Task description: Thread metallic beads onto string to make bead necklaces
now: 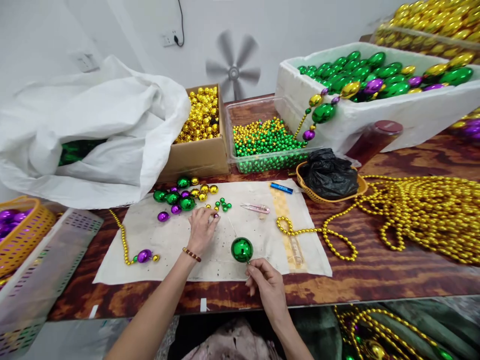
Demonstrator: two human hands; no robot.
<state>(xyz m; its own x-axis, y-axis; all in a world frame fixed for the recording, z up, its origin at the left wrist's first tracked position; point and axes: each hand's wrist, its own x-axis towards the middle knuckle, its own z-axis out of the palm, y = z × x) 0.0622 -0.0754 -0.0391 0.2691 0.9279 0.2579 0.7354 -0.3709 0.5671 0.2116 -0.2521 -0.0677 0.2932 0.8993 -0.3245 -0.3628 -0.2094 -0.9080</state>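
Note:
My right hand [264,280] pinches the lower end of a thin wire or needle that runs through a large green ball [242,249]; its bare tip points up and left. Over the white cloth [172,260], my left hand [202,227] reaches to the loose beads, fingers bent down by a small purple bead [216,216]. Whether it grips that bead is unclear. Beside it lie green ovals [187,203], gold balls [213,189], purple balls [163,216] and small green beads [224,204]. A gold bead string [123,240] ends in a purple ball [144,256] at the left.
Pink scissors or snips [257,208] and a blue tube [281,188] lie on the cloth. Behind stand a cardboard box [198,159], a clear bead tray [258,162] and a foam box [375,117]. Gold strands [423,215] and a basket [330,199] are at right.

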